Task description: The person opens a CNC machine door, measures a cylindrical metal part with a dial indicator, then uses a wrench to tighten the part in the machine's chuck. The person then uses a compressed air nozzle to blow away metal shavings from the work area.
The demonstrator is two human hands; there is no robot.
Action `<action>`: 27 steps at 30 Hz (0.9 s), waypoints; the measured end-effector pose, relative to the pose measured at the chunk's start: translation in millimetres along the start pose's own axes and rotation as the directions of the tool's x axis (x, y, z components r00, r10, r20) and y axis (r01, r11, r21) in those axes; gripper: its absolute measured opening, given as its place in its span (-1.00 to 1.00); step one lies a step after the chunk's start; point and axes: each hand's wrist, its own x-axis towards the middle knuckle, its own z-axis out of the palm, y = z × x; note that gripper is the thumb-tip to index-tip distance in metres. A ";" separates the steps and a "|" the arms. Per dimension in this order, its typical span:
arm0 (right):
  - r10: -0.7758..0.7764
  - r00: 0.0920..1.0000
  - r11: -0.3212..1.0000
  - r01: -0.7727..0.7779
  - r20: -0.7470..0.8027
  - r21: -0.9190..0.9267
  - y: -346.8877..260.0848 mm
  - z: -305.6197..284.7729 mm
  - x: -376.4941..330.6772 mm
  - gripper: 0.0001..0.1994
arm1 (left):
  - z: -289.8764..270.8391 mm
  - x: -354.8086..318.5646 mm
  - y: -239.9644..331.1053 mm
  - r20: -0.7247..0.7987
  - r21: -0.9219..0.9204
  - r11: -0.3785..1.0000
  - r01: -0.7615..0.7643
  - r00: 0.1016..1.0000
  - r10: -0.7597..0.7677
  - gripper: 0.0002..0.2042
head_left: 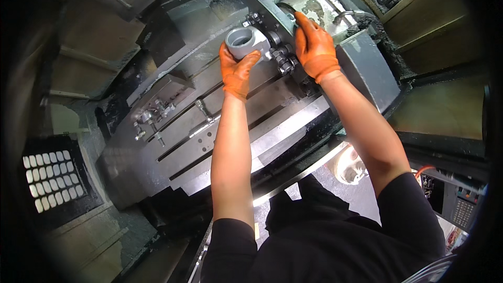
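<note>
1. Left hand [237, 71], orange-gloved, wrapped under a grey metal fitting [245, 42] with a round open bore, held up against the fixture [277, 47].
2. Right hand [313, 47], also gloved, laid flat with fingers spread on the fixture plate beside a pale round housing [314, 8]; closed on nothing.
3. Below, a slotted steel machine table [209, 131], oily and dull, with small clamps [152, 115] near its left end.
4. Around, dark grimy enclosure walls [99, 57]; a control panel [456, 204] at lower right.
</note>
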 end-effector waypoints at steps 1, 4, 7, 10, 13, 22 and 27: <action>0.010 0.999 1.000 -0.009 0.048 -0.013 -1.3 -3.5 1.1 -0.64 | 4.1 3.3 -8.4 0.009 -0.022 1.000 -0.002 1.000 0.002 -0.42; -0.006 0.997 1.000 0.005 0.076 0.019 -2.0 -3.2 4.6 -0.64 | 7.9 13.9 -20.0 0.046 -0.050 0.997 0.063 0.997 -0.060 -0.44; 0.010 0.997 1.000 -0.012 0.080 0.026 -2.7 -6.1 6.1 -0.65 | 8.3 21.8 -26.3 0.092 -0.021 0.999 0.047 0.995 -0.045 -0.42; -0.015 0.998 0.999 0.013 0.055 0.033 1.1 -6.6 7.3 -0.65 | 13.9 19.6 -21.8 0.105 0.033 0.999 0.021 0.994 -0.024 -0.42; -0.013 0.998 1.000 0.012 0.060 0.022 1.6 -5.3 8.7 -0.65 | 17.1 15.3 -16.8 0.113 0.049 0.998 0.036 0.993 -0.042 -0.42; -0.033 0.997 0.999 0.033 0.065 -0.002 6.1 0.1 6.3 -0.57 | 25.1 15.6 -37.2 0.089 0.021 0.999 0.031 0.995 -0.033 -0.36; 0.008 0.995 1.000 -0.009 0.098 0.003 -4.6 -3.2 6.9 -0.63 | 12.6 22.2 -47.4 0.163 0.012 0.989 0.150 0.975 -0.150 -0.23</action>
